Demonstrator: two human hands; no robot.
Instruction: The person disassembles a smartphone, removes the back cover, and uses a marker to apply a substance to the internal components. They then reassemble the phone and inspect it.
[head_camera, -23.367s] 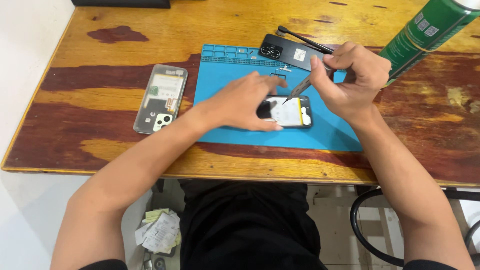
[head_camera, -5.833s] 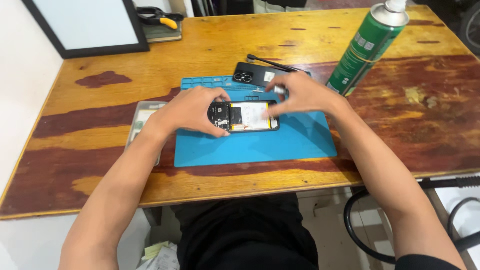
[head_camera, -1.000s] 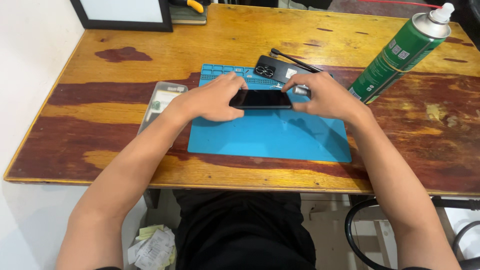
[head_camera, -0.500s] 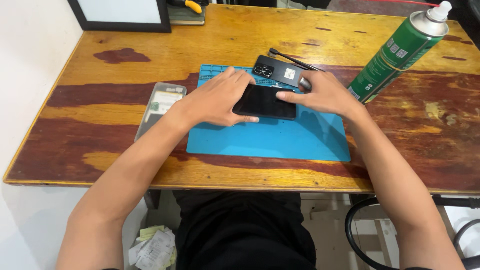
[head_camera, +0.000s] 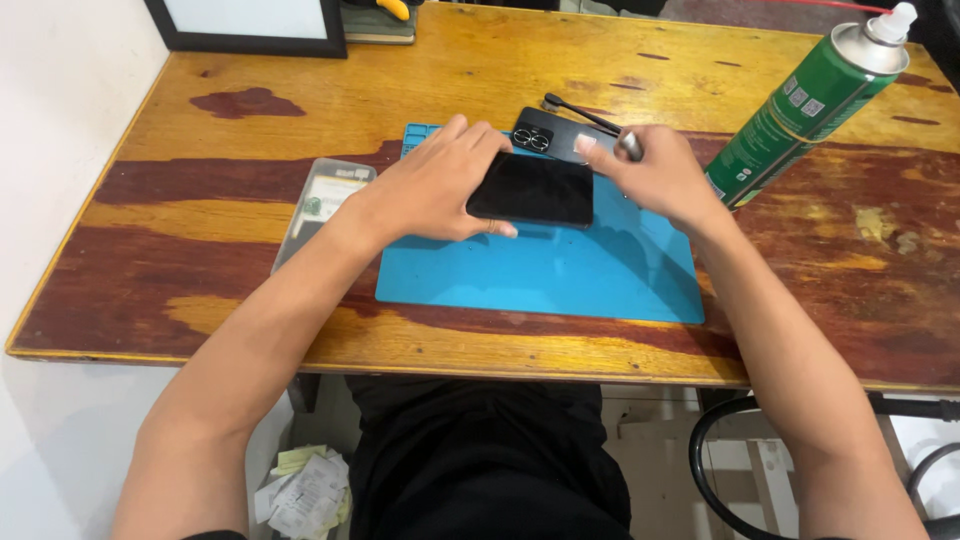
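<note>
My left hand (head_camera: 435, 188) grips a black phone (head_camera: 530, 188), screen up, by its left end, just above the blue work mat (head_camera: 560, 275). Just right of the phone, my right hand (head_camera: 655, 180) pinches a small silver cylindrical piece (head_camera: 628, 146) between its fingertips. A black phone back cover (head_camera: 548, 134) with camera lenses lies at the mat's far edge, partly hidden by both hands. Behind it lies a thin black tool (head_camera: 582, 113).
A green spray can (head_camera: 805, 105) leans at the right on the wooden table (head_camera: 200, 260). A clear phone case (head_camera: 322, 205) lies left of the mat. A framed white board (head_camera: 250, 22) and a yellow-handled item (head_camera: 385, 10) stand at the back. Black cable loops (head_camera: 720, 450) below the table's edge.
My right hand has come off the phone and moved back right, now pinching the small silver piece. My left hand keeps the phone, which has shifted slightly.
</note>
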